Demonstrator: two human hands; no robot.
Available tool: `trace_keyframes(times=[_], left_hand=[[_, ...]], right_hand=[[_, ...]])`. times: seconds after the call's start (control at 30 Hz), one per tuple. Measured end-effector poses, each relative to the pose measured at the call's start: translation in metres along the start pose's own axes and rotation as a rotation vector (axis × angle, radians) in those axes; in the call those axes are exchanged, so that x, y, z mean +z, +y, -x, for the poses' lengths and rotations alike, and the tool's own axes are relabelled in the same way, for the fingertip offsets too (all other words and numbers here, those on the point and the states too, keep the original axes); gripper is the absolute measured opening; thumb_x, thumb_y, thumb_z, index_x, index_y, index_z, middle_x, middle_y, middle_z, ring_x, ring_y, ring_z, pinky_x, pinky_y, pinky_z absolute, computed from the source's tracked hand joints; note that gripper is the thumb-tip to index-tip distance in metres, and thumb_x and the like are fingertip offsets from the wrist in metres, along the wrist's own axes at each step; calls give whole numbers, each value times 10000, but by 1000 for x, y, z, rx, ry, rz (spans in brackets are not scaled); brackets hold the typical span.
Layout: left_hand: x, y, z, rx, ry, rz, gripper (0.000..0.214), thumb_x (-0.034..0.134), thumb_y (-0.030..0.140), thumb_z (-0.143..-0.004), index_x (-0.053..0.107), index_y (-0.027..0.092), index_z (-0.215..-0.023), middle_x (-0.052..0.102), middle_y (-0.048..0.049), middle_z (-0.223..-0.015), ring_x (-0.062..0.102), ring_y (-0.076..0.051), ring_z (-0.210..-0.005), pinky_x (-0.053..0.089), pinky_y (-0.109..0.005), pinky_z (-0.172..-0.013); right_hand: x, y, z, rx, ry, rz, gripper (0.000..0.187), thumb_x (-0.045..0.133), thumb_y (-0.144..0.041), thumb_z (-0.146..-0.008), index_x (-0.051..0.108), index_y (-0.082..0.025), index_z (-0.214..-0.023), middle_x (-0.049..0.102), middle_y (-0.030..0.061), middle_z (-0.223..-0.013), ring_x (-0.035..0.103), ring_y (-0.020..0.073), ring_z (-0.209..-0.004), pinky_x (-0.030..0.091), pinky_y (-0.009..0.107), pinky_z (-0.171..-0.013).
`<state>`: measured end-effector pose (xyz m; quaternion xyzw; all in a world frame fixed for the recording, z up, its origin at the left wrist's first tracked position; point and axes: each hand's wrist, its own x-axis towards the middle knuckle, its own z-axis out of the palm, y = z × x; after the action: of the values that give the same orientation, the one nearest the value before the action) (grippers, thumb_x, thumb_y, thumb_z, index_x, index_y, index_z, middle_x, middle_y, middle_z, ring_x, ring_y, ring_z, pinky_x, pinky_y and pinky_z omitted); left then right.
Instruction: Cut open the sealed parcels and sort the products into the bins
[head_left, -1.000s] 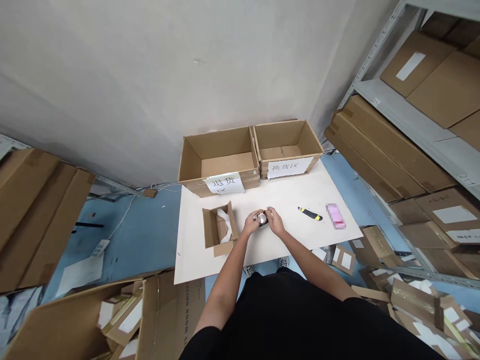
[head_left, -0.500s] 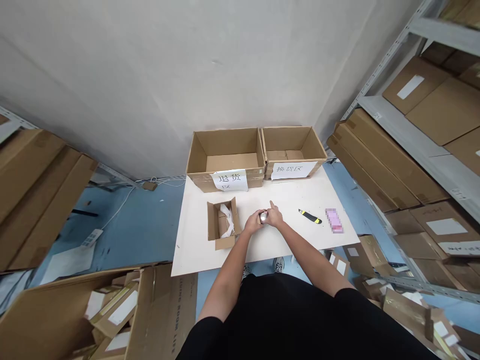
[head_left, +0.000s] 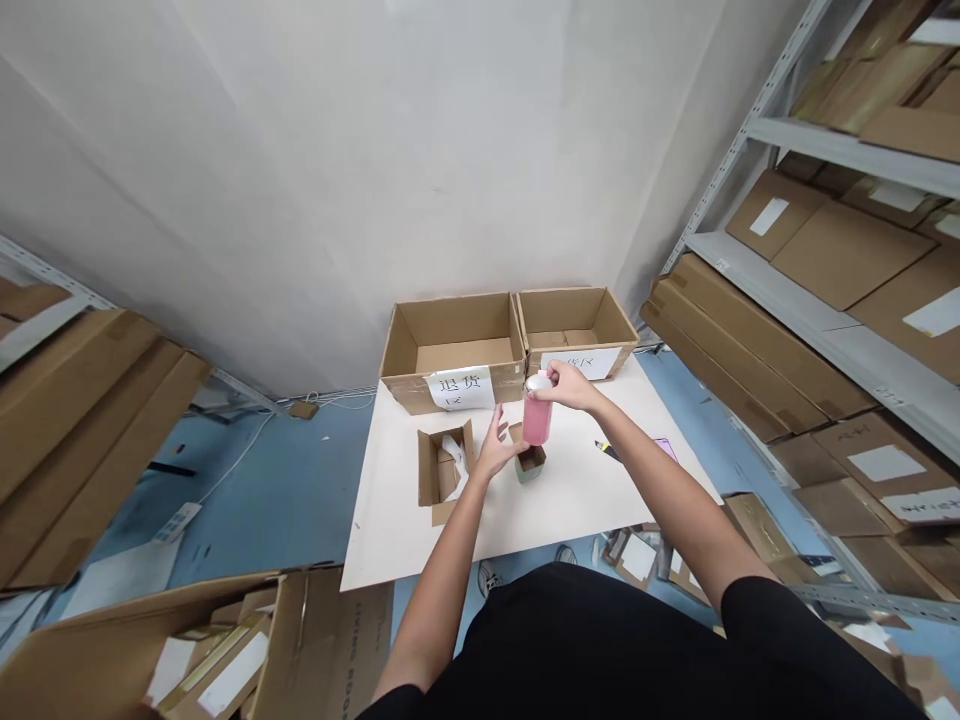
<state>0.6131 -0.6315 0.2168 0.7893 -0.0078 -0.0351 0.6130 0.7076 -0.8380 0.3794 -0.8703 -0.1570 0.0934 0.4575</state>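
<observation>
A pink bottle (head_left: 537,422) with a whitish cap hangs upright from my right hand (head_left: 570,386), whose fingers are closed around the cap. Just beneath it a small, narrow box (head_left: 530,466) stands open at the top on the table. My left hand (head_left: 495,450) is open to the left of the bottle and small box, fingers spread and thumb pointing towards them; whether the thumb touches the box I cannot tell. Left of that hand, an open brown carton (head_left: 429,470) has white paper (head_left: 454,465) inside.
Two larger cartons with paper signs, a left one (head_left: 397,385) and a right one (head_left: 626,345), stand along the white table's (head_left: 375,540) back. A black-and-yellow utility knife (head_left: 606,449) lies under my right forearm. Shelves (head_left: 810,275) with boxes flank the right side; a big box of cartons (head_left: 289,600) is lower left.
My right hand has lifted the pink bottle by its cap, bringing it above the small box. My left hand has opened and moved slightly left. The camera view has tilted upward.
</observation>
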Motion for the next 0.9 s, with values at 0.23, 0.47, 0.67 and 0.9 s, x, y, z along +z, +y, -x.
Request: trace_keyframes(times=[0.23,0.47,0.67,0.9], left_hand=[[-10,123,-21,172,206,10,1107,969,412,-667,414,277,-1615,638,-140,-1458,653,-324,-1255,518,-488,-1113],[-41,163,-24,223,2,233,1332,923,481,-748,46,262,-1725,580,-173,-1542,609,-309,-1361,496,-475,-1155],[-48,184,-37,215,12,260,1358,936,527,-736,49,262,-1729,541,-181,-1570,592,-315,-1373,484,-487,-1172],[-52,181,-46,174,-35,298,1425,978,463,-685,26,279,-1729,600,-180,-1502,655,-303,-1286,514,-503,-1135]], right_hand=[[15,-2,9,-80,26,-328,562,806,-587,-765,636,-233,-1167,738,40,-995,682,235,-921,565,378,-834],[44,2,45,-153,-152,-595,1210,960,-410,-654,296,-302,-1661,727,117,-1290,743,290,-1057,608,495,-949],[51,1,55,-179,-97,-619,1356,965,-435,-684,103,-327,-1725,710,127,-1337,722,297,-1151,596,502,-1008],[54,4,60,-170,-19,-640,1431,969,-446,-675,8,-348,-1731,699,117,-1335,717,287,-1142,599,492,-998]])
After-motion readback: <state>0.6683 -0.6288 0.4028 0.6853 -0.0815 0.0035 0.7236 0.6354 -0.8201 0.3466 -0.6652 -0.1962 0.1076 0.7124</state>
